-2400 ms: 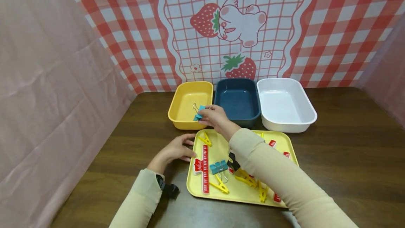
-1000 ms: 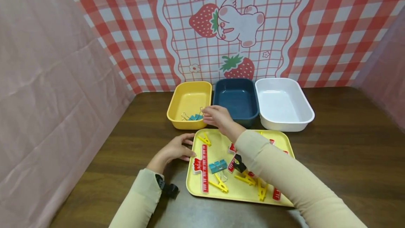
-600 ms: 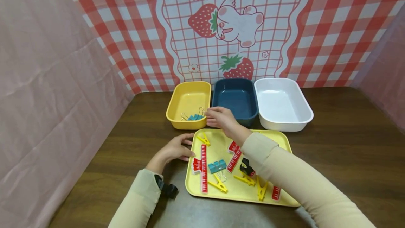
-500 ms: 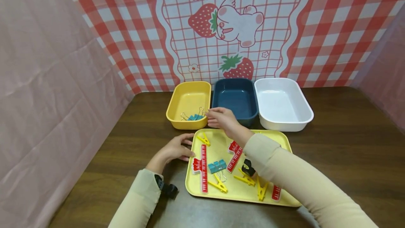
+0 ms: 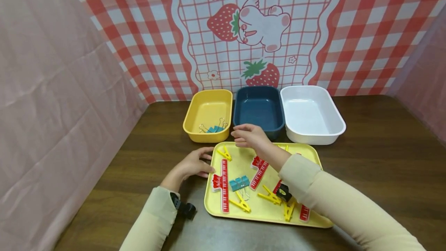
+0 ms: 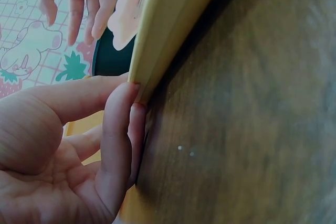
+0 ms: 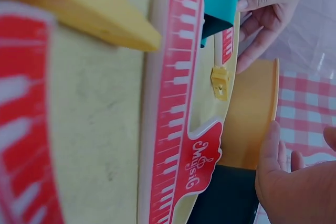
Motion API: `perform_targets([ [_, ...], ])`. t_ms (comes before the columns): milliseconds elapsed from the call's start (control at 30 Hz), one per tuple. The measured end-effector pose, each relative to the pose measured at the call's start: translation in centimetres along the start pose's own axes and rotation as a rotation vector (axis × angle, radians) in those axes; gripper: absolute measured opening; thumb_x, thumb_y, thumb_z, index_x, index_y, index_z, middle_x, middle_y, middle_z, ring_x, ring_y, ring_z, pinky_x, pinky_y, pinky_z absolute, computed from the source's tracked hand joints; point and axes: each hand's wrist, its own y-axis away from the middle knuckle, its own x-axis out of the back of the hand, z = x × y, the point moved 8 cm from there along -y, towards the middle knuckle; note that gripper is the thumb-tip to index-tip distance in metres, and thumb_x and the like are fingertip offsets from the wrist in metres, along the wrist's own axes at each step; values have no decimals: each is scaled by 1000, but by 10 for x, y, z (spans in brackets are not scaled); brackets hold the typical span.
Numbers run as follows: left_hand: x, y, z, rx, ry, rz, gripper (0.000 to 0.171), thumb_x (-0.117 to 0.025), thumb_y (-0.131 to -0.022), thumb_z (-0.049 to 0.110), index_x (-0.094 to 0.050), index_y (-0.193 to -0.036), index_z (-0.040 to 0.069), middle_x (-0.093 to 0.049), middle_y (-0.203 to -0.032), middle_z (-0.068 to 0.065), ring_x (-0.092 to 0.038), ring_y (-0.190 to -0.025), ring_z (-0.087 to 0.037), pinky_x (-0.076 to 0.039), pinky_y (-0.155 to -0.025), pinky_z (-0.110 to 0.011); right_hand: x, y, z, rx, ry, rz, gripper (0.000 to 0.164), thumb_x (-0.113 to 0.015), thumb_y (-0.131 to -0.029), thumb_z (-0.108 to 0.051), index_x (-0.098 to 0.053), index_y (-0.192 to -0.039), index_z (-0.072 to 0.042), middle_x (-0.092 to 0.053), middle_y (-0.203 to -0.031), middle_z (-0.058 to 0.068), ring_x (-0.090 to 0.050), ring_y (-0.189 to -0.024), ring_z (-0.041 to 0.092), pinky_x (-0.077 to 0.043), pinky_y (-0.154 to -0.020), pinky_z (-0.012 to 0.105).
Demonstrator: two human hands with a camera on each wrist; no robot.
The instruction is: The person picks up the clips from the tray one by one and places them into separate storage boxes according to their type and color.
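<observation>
My left hand (image 5: pixel 195 164) holds the left rim of the pale yellow tray (image 5: pixel 258 217), thumb and fingertips on either side of its edge in the left wrist view. My right hand (image 5: pixel 254 138) is over the tray's back edge, fingers loosely extended and holding nothing. On the tray lie a teal binder clip (image 5: pixel 239 183), yellow clothespin-like clips (image 5: pixel 241 203), and red-and-white piano-key pieces (image 5: pixel 225 189), one lettered "Music" (image 7: pixel 197 169). More teal binder clips (image 5: pixel 215 129) lie in the yellow bin (image 5: pixel 208 138). My right forearm hides part of the tray.
A dark blue bin (image 5: pixel 259 107) and a white bin (image 5: pixel 313 138) stand in a row right of the yellow one, behind the tray. A checked strawberry cloth (image 5: pixel 156 42) hangs at the back. Pink cloth (image 5: pixel 62 107) borders the wooden table (image 5: pixel 376 154) at left.
My right hand let go of a teal binder clip inside the yellow bin, then drew back toward the right, over the tray's back edge. My left hand stayed at the tray's rim.
</observation>
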Motion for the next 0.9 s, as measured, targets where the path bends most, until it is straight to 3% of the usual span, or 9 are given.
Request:
perform_targets([
  [300, 0, 0, 0, -4, -2, -5, 71, -71, -77, -7, -41, -140, 10, -50, -115, -16, -61, -76, -23, -56, -62, -34, 0, 15, 8, 13, 88, -50, 41, -63, -90, -18, -53, -125, 2, -57, -120, 16, -55, -108, 35, -48, -90, 42],
  [733, 0, -1, 0, -4, 2, -5, 71, -71, -76, -7, -42, -139, 10, -50, -115, -17, -62, -75, -23, -56, -61, -34, -4, 36, 14, 35, 137, -121, 40, -65, -88, -16, -55, -122, 3, -60, -111, 12, -56, -107, 34, -49, -89, 43],
  [900, 0, 0, 0, -4, 2, -5, 71, -71, -77, -7, -42, -139, 10, -50, -115, -17, -62, -75, -23, -56, -62, -34, -5, 43, 16, 47, 242, -138, 39, -68, -86, -19, -59, -120, -2, -60, -106, 8, -59, -100, 30, -51, -85, 41],
])
